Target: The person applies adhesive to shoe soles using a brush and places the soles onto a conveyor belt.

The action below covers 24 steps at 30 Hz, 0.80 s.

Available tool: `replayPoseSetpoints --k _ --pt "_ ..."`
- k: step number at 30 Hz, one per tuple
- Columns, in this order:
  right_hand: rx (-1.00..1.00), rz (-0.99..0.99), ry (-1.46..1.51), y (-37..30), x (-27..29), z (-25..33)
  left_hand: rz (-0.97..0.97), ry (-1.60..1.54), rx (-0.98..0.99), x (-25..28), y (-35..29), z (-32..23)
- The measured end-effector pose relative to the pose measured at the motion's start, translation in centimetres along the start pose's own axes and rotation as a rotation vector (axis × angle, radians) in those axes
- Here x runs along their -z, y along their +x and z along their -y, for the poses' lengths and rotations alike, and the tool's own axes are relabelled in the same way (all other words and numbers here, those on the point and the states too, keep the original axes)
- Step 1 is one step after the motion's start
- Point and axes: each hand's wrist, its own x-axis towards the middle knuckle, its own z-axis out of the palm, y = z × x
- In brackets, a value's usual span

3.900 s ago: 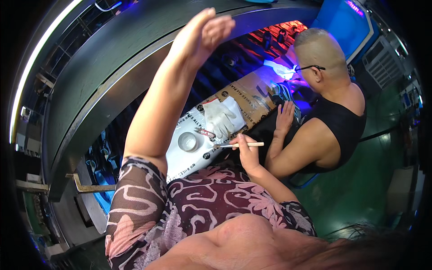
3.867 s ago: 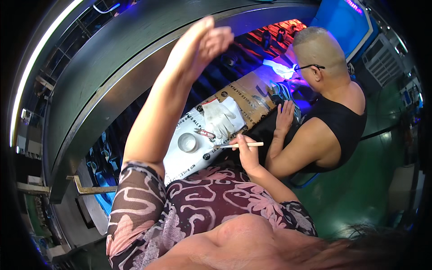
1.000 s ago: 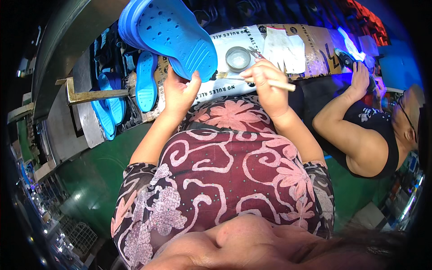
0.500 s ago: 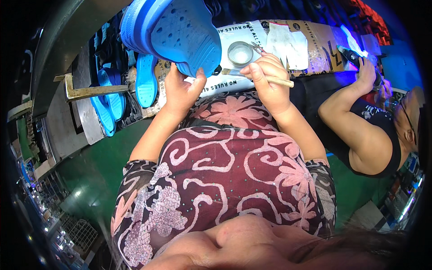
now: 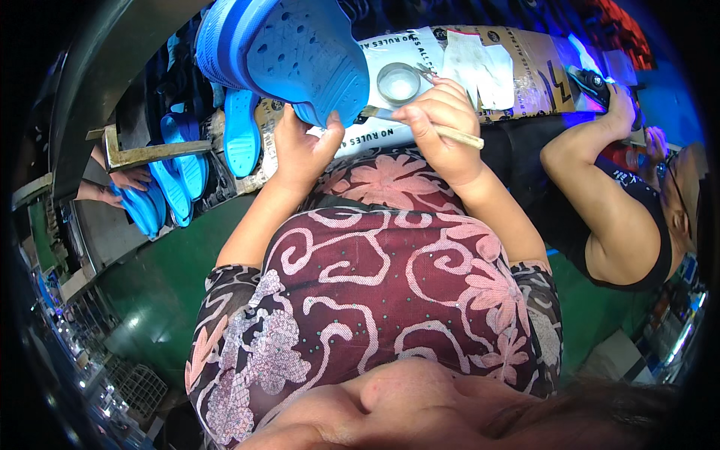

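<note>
A big blue clog (image 5: 300, 56) with holes in its upper is tilted up in front of me. My left hand (image 5: 306, 147) grips its near edge, thumb on the outside. Between the thumb and fingers of my right hand (image 5: 442, 127) is a brush (image 5: 459, 136) with a pale wooden handle. The brush's tip points left, close to the clog's lower right edge; whether it touches cannot be made out. Just beyond my right hand stands a small round glass dish (image 5: 399, 83) with something clear or whitish in it.
White cloth gloves (image 5: 480, 71) lie on the cardboard-covered bench (image 5: 529, 56). More blue footwear (image 5: 241, 135) stands at the left by a wooden bar (image 5: 161, 153). Another person's hands (image 5: 129, 181) hold blue shoes there. On the right, a co-worker's arm (image 5: 581, 161) reaches to a dark shoe (image 5: 589, 88) under bluish light.
The brush has shifted slightly left in my right hand's grip. Another person's hands with blue shoes have appeared at the far left. The co-worker's arm on the right has moved a little.
</note>
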Motion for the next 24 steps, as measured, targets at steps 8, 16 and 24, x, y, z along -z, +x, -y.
replayPoseSetpoints --k 8,16,24 --pt "-0.027 0.038 -0.010 -0.5 -0.1 -0.1 -0.050 -0.013 -0.131 -0.5 0.1 0.7" --pt "0.046 0.096 -0.049 -0.3 -0.6 0.4 -0.033 -0.075 -0.115 -0.5 0.4 0.2" --pt "-0.020 0.061 -0.009 0.4 -0.2 0.6 -0.002 0.207 -0.430 -0.1 1.3 0.5"
